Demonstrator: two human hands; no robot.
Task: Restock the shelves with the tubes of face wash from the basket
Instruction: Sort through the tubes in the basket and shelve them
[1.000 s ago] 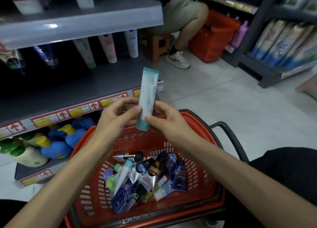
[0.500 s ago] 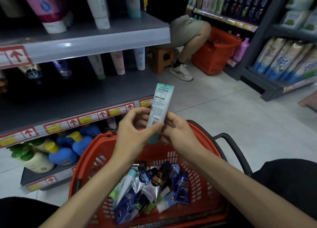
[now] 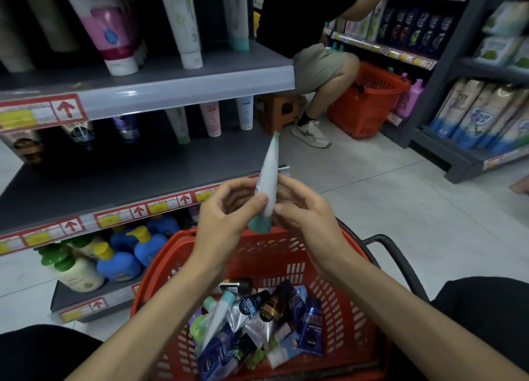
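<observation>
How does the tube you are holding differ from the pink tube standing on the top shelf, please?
The held tube is pale with a teal cap; the pink tube has a white cap. The held tube is pinched between the left hand and right hand above the basket; the pink tube stands on the top shelf, untouched. Both are cap-down.
</observation>
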